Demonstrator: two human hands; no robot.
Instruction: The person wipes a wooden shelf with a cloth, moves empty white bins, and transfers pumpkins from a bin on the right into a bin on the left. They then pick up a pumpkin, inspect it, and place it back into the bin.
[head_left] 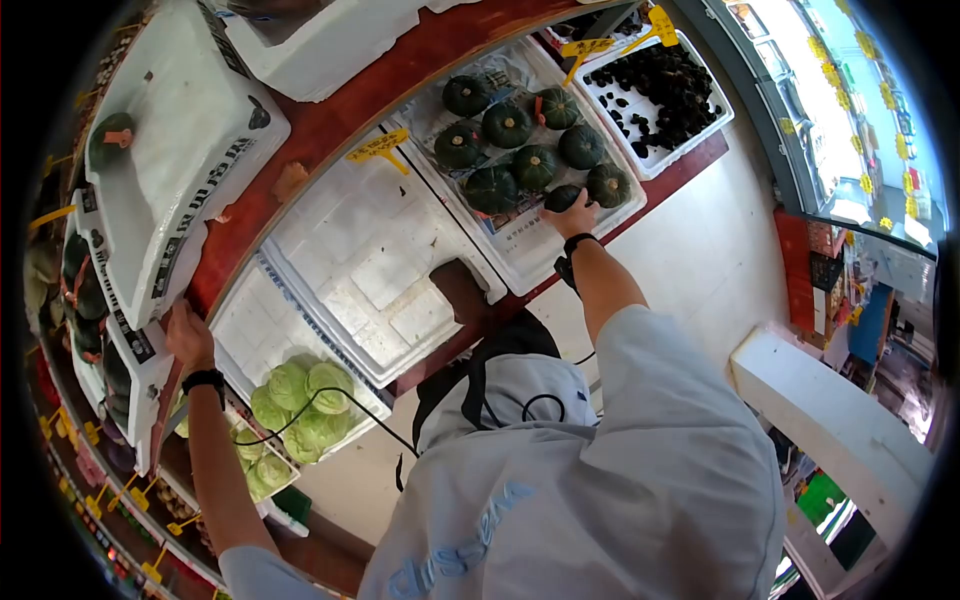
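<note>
My right hand (574,218) is closed around a small dark green pumpkin (563,198) at the front edge of a white foam tray (520,262). Several round dark green pumpkins (506,125) sit in that tray on newspaper. On the left, my left hand (190,338) has its fingers bent against the lower edge of a white foam box (190,210); its fingertips are partly hidden. Inside this tilted box lies one green pumpkin (110,140) with an orange band.
A bare white tray (365,270) lies between my hands. Pale green cabbages (300,405) fill the tray nearer me. Small dark pieces (655,95) lie in a tray at the far right. Yellow price signs (380,147) stand on the display, and a black cable (350,395) crosses the cabbages.
</note>
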